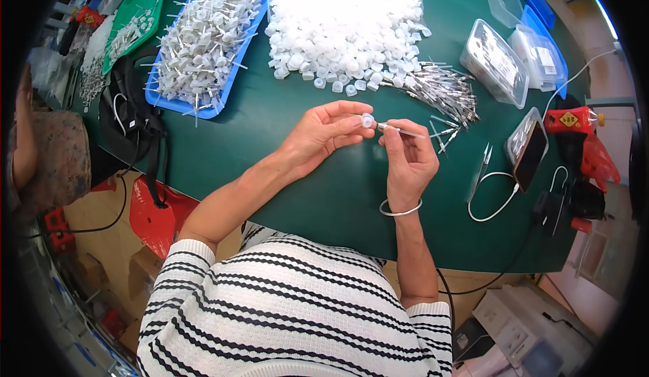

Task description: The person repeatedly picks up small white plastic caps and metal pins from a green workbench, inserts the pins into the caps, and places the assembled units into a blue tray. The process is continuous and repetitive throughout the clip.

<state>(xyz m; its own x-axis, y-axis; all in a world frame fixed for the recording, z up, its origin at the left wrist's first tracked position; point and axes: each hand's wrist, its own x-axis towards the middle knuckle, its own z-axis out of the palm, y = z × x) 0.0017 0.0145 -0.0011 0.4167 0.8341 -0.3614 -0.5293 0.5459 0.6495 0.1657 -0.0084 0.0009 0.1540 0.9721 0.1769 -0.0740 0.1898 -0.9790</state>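
Note:
Between the thumb and fingers of my left hand (324, 134) is a small translucent white plastic cap (368, 119). My right hand (411, 157) pinches a thin metal pin (409, 133) whose tip points left at the cap; whether the tip is inside it, I cannot tell. Beyond my hands lies a big heap of the same white caps (345, 26). Right of that heap is a pile of loose metal pins (446, 93), with a few strays nearer my right hand. A blue tray (215, 111) at the left is filled with caps that have pins through them.
Tweezers (483, 163) lie on the green table (324, 218) right of my right hand. A phone (531, 155) with a white cable leans on a clear box. Clear plastic containers (495, 63) stand at the right. A black bag (128, 103) and a green tray (152, 12) sit left.

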